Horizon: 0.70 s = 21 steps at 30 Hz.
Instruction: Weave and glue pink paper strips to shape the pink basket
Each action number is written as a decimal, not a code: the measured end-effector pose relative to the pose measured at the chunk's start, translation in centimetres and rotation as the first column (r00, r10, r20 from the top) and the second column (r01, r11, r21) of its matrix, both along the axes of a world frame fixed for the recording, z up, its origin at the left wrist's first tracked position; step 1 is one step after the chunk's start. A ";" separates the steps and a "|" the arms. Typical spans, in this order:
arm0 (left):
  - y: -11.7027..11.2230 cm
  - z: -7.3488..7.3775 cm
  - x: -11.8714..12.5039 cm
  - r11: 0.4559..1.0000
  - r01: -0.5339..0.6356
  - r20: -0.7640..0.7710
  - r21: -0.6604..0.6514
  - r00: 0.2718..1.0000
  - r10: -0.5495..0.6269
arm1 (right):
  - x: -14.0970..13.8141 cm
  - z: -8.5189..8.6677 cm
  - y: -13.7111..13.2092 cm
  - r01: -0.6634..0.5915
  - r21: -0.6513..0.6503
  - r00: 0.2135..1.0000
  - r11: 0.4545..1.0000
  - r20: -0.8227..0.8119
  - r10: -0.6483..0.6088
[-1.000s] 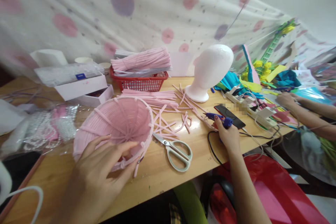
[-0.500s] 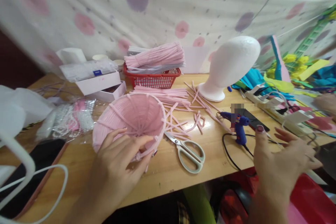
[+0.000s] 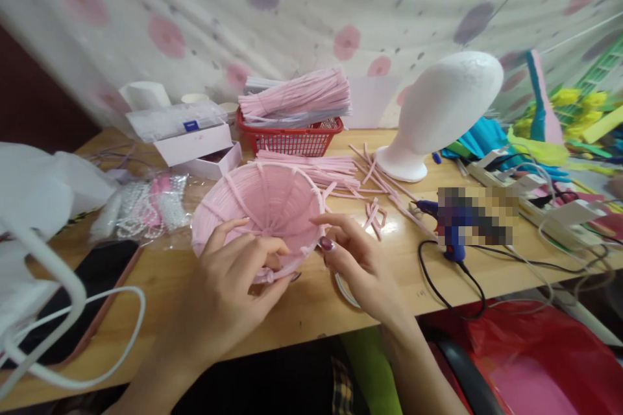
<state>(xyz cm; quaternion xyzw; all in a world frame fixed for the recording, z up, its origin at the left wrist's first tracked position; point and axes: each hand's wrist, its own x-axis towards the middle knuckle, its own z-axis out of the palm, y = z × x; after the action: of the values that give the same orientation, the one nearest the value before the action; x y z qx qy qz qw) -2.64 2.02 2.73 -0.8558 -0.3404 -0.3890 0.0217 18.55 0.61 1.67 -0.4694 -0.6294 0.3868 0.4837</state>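
A round pink woven basket [image 3: 272,201], its hollow facing up, is tilted on the wooden table. My left hand [image 3: 238,272] grips its near rim, fingers inside and thumb outside. At the right rim is my right hand [image 3: 355,259], its index finger over the edge and its thumb just below, closed on the rim. Under that hand lies a pair of scissors [image 3: 344,292], mostly hidden, with only part of a pale handle showing. Short pink strips [image 3: 374,217] are scattered behind the right hand.
A blue glue gun [image 3: 455,233] with a black cord lies at right. Behind are a white foam head [image 3: 442,110], a red basket [image 3: 292,141] of pink strips and white boxes [image 3: 195,146]. A power strip [image 3: 559,217] is far right; a dark phone [image 3: 82,301] and white cable lie left.
My right hand has come in from the far right to the basket's right rim, covering the scissors. My left hand keeps its grip. The view has shifted slightly.
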 end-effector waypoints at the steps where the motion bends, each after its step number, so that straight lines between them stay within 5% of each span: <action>1: 0.1 0.1 0.0 1.000 0.019 -0.006 0.014 1.000 -0.019 | -0.1 0.0 0.0 -0.016 -0.032 1.000 0.999 0.003 0.016; 21: 0.1 -0.6 0.0 0.995 0.091 0.045 -0.046 0.995 -0.089 | -0.5 -1.3 -0.4 -0.076 0.029 0.996 0.997 -0.050 0.077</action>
<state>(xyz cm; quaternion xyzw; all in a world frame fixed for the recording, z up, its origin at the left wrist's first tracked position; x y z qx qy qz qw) -2.66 2.12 2.14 -0.8621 -0.3110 -0.3995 -0.0236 18.07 0.25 0.33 -0.4283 -0.6396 0.4082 0.4908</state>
